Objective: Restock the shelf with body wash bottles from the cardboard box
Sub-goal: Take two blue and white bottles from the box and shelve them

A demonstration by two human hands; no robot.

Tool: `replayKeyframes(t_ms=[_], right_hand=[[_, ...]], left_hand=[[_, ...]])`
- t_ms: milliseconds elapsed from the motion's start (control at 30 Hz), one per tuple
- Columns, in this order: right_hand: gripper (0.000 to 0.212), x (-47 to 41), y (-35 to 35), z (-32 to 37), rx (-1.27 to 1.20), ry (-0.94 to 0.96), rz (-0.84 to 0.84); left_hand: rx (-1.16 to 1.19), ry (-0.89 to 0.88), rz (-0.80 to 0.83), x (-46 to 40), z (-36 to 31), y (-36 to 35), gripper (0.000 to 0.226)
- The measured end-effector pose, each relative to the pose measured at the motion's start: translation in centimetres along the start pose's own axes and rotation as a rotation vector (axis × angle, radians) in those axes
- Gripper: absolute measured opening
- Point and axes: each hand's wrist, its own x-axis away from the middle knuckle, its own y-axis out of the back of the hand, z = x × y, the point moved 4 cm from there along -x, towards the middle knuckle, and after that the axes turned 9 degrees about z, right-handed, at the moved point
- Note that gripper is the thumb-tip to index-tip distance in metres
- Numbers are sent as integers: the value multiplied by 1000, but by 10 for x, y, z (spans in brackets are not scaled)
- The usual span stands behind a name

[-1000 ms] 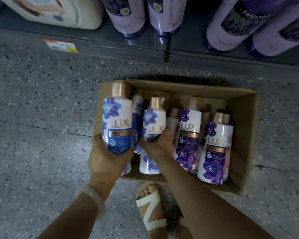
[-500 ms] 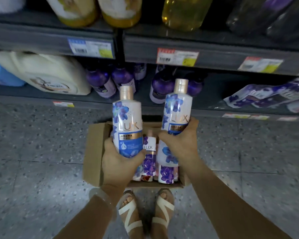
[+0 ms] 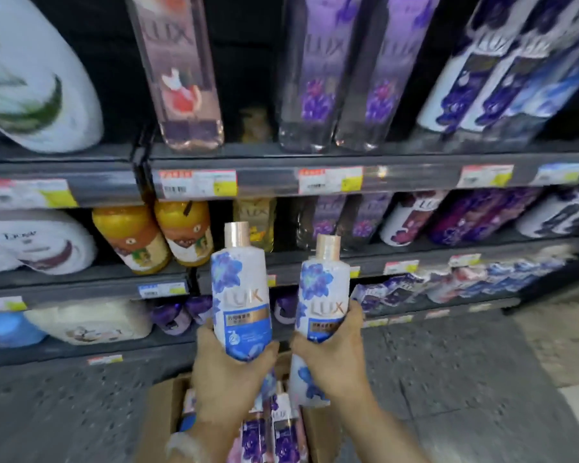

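We hold two bottles up in front of the grey metal shelving (image 3: 315,177). Our left hand (image 3: 229,379) has its fingers and thumb curled round the lower part of a white plastic body wash bottle with a blue flower print and a rose-gold cap (image 3: 239,295), which stands upright. Our right hand (image 3: 333,357) grips a second white, blue-flowered bottle with the same cap (image 3: 323,295) about its middle, tilted slightly rightward. The two bottles sit just beside each other, apart. Below our hands the open brown cardboard box (image 3: 159,419) rests on the speckled grey floor (image 3: 465,379), with purple-flowered white bottles (image 3: 283,436) standing inside it. A pale bangle (image 3: 184,446) circles our left wrist.
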Motion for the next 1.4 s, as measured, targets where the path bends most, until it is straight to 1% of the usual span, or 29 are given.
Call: replayKeyframes(t_ms=[67, 200, 267, 433, 533, 700, 867, 1000, 1067, 1200, 1400], right_hand=[[67, 9, 16, 25, -3, 32, -30], [66, 27, 56, 67, -32, 84, -107], [66, 36, 77, 80, -43, 89, -135], [67, 57, 143, 99, -65, 94, -219], [66, 70, 198, 105, -72, 117, -262], [65, 87, 312, 112, -55, 190, -313], [63, 103, 425, 120, -44, 223, -324], [68, 104, 490, 126, -19, 247, -359], [71, 97, 510, 126, -19, 252, -382], [68, 78, 533, 125, -38, 259, -388], [68, 32, 553, 121, -27, 236, -358]], left_hand=[[4, -57, 29, 8, -32, -4, 55], [-8, -165, 34, 21, -89, -16, 59], [2, -202, 53, 28, -109, -26, 64], [-5, -246, 69, 61, -159, -65, 65], [1, -279, 101, 88, -189, -105, 65], [-5, -345, 127, 133, -233, -193, 64], [52, -362, 153, 182, -274, -281, 62], [43, -357, 159, 204, -303, -335, 56], [38, -362, 170, 206, -314, -355, 58], [16, -378, 187, 197, -329, -385, 65], [78, -352, 197, 164, -335, -418, 64]])
